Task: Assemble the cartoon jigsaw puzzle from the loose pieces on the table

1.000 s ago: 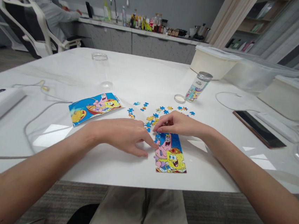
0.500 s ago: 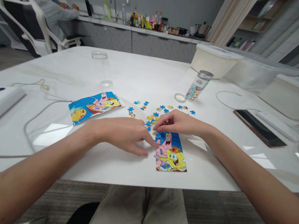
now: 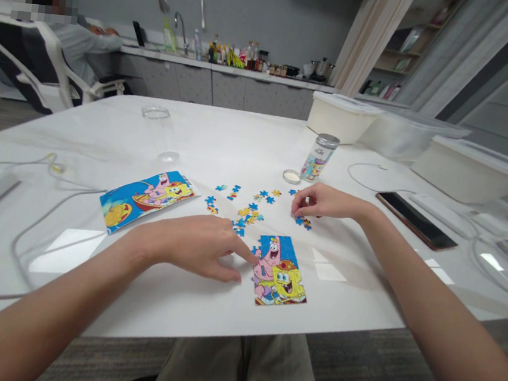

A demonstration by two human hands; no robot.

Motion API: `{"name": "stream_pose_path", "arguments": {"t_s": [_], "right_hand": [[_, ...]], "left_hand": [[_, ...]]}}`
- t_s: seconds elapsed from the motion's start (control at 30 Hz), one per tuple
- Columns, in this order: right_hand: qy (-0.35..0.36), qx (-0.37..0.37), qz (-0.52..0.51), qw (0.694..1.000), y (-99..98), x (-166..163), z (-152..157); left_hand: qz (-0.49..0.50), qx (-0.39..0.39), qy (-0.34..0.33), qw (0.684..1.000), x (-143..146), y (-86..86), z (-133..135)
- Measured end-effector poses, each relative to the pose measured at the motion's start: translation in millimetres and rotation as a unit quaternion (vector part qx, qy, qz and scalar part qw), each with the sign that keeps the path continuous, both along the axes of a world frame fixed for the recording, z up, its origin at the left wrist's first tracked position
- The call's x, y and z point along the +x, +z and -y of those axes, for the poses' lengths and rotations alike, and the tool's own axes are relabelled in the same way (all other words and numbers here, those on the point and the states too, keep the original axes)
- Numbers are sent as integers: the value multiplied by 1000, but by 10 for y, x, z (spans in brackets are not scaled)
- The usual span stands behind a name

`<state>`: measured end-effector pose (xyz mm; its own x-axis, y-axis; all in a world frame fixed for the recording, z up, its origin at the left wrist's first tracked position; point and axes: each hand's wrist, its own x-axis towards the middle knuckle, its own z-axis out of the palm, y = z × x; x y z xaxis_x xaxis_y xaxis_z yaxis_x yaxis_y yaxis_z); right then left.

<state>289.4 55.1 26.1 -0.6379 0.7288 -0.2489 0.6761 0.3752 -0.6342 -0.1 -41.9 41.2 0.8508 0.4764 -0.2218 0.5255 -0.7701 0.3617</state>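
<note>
A partly joined cartoon jigsaw (image 3: 278,271) lies near the table's front edge. My left hand (image 3: 199,245) rests flat beside it, fingertips touching its left edge, fingers stretched out. My right hand (image 3: 320,200) is farther back and to the right, fingers curled over loose pieces (image 3: 304,221); what it pinches, if anything, is too small to name. More loose blue and yellow pieces (image 3: 248,210) lie scattered behind the jigsaw. A printed reference picture (image 3: 146,195) lies to the left.
A small puzzle jar (image 3: 319,156) with its lid (image 3: 291,176) off stands behind the pieces. A phone (image 3: 415,219), cables and white lidded tubs (image 3: 342,116) are on the right. A clear glass (image 3: 155,126) stands at the left back. Another person sits at a counter far left.
My right hand has left the jigsaw's top edge and moved back and right to the loose pieces. My left hand stays at the jigsaw's left side. The camera has tilted slightly.
</note>
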Motion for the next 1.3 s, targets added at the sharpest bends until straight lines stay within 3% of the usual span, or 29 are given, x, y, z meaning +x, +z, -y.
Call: {"name": "stream_pose_path", "arguments": {"t_s": [0.17,0.33,0.47,0.57,0.73,0.83,1.3], "right_hand": [[-39,70,-68,994,-157,-159,-16],[-17,138,-107,985,-226,-238,-26],[-105,242,-136,955,-199,-163,-99],[-147,278,-114,942,-210,-135,-141],[-80,300,-64,948,-328,-303,-76],[-68,292,-49,953,-375,-412,-4],[-64,252,-28,965,-347,-502,79]], "left_hand": [[-4,6,0,1000,4,14,20],[-4,18,-1,1000,16,4,24],[13,54,22,998,11,9,45],[11,104,42,994,1,1,32],[-81,245,127,958,-33,-68,-84],[-143,291,172,930,-63,-84,-150],[-167,282,217,920,-27,-86,-146]]}}
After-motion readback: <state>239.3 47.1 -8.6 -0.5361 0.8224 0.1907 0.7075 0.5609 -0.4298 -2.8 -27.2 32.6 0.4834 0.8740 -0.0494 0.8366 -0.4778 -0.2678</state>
